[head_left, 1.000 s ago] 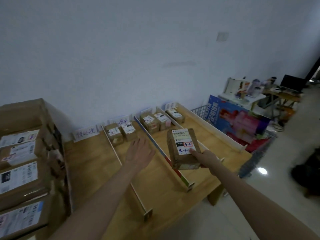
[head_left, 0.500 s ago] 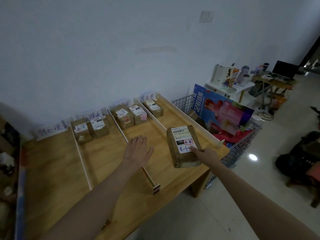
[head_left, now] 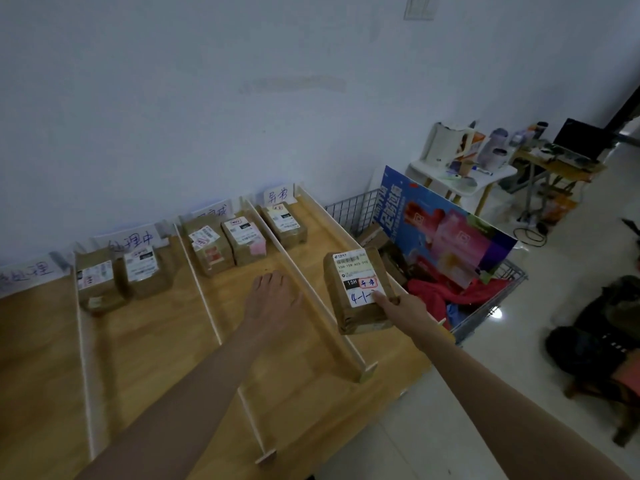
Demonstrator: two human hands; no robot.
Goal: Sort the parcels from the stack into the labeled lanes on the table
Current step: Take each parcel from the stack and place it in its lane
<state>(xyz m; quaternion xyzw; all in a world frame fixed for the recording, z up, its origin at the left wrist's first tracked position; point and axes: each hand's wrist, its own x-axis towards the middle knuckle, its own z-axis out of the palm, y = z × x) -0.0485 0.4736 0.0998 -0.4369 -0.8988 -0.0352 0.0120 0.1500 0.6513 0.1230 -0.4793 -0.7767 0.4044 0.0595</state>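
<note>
Carried rightward, a parcel (head_left: 358, 289) is now held by the right hand (head_left: 403, 308), label up for reading, above the rightmost lane (head_left: 322, 237), while the left hand (head_left: 273, 299) is kept flat and empty.

dim, bluish light throughout. beyond the right hand (head_left: 403, 308) a small bright glare spot (head_left: 496, 312) shines on the floor. soft blur everywhere; wide-angle bending shows toward the edges, past both hands.
</note>
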